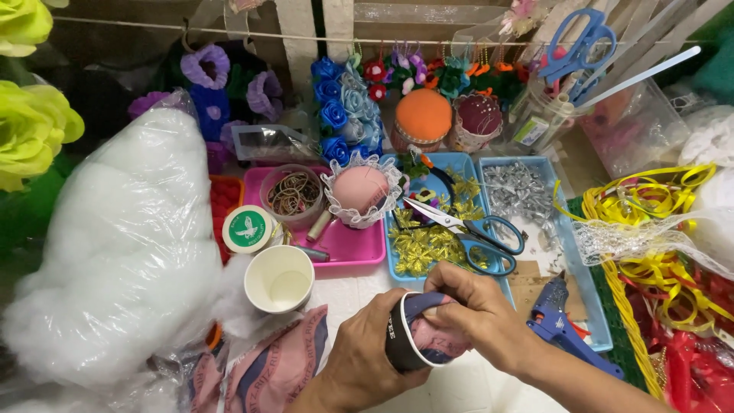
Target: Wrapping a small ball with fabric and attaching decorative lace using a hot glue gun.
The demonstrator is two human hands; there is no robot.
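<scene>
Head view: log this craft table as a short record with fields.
left hand: left hand grips a dark paper cup from the side
right hand: right hand presses pink and navy fabric into that cup
near left: empty white cup, bag of white stuffing
behind: scissors on a blue tray of gold trim
right: blue glue gun

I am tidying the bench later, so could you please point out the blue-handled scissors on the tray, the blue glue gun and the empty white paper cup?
blue-handled scissors (489, 233), head view, on the upper handle loop.
blue glue gun (556, 317), head view, on its body.
empty white paper cup (279, 279), head view, on its inside.
</scene>
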